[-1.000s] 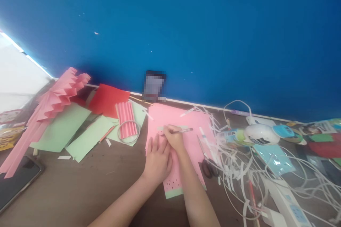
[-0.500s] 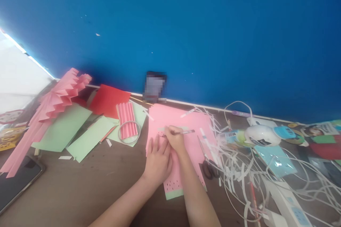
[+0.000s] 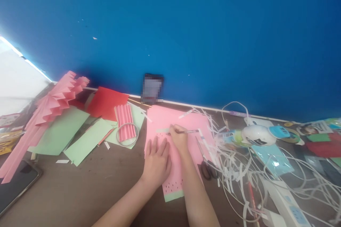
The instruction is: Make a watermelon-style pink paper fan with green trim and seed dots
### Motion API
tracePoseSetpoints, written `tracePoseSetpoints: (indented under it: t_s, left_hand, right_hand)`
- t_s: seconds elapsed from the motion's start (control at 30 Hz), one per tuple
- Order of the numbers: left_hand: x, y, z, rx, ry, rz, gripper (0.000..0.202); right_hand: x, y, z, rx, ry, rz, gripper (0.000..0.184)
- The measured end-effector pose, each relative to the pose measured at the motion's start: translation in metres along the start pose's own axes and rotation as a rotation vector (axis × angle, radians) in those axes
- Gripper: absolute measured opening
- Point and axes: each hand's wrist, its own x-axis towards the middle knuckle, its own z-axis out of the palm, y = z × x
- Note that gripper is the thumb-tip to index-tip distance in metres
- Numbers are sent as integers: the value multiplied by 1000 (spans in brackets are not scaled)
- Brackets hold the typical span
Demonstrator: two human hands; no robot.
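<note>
My right hand (image 3: 179, 137) grips a pen (image 3: 192, 131), its tip down by the green strip (image 3: 162, 131) at the far end of a pink paper piece. Flat on that same pink paper (image 3: 172, 175) lies my left hand (image 3: 156, 159), fingers stretched out and a little apart. Small dark seed-like marks run along both ends of the piece, and its near end has a green band (image 3: 174, 195). Beneath it are larger pink sheets (image 3: 170, 115). Scissors (image 3: 207, 170) with dark handles rest just right of my right forearm.
On the left lie green sheets (image 3: 60, 131), a red sheet (image 3: 106, 103), pleated pink paper (image 3: 125, 122) under a ring (image 3: 136, 136), a pink paper fan (image 3: 57, 95) and a phone (image 3: 20, 184). Tangled white cables (image 3: 239, 184), a white bottle (image 3: 258, 134) and a power strip (image 3: 287, 198) crowd the right.
My right hand and the pen have shifted slightly right and up, from the row of marks toward the green strip. My left hand stays flat on the paper. The whole view has shifted slightly.
</note>
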Motion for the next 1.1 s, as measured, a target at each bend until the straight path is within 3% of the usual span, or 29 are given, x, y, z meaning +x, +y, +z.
tracePoseSetpoints:
  t_s: [0.23, 1.1]
  left_hand:
    - [-1, 0, 1, 1, 2, 0, 40]
    - [0, 1, -1, -16, -23, 9, 41]
  right_hand:
    - [1, 6, -1, -40, 10, -58, 37]
    - [0, -2, 0, -13, 13, -38, 37]
